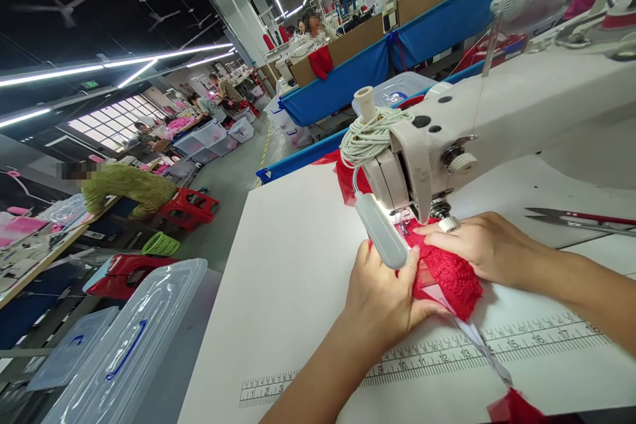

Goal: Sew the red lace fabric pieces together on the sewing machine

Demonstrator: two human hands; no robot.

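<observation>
A piece of red lace fabric (452, 271) lies under the needle area of a white sewing machine (536, 106). My left hand (380, 291) grips its left edge, thumb on top, and the grey lamp (381, 230) covers part of the fingers. On the right side of the fabric rests my right hand (481, 245), its fingers bent and pressing the cloth close to the presser foot (403, 226). A thin whitish strip (479, 341) runs from the fabric toward another red piece (517, 407) at the table's front edge.
Thread snips (581, 217) lie right of the machine head. A printed ruler (427, 361) crosses the white table (288, 265). Lidded plastic boxes (134, 338) stand at the left, near red stools (189, 207). A person in green (132, 185) sits farther off.
</observation>
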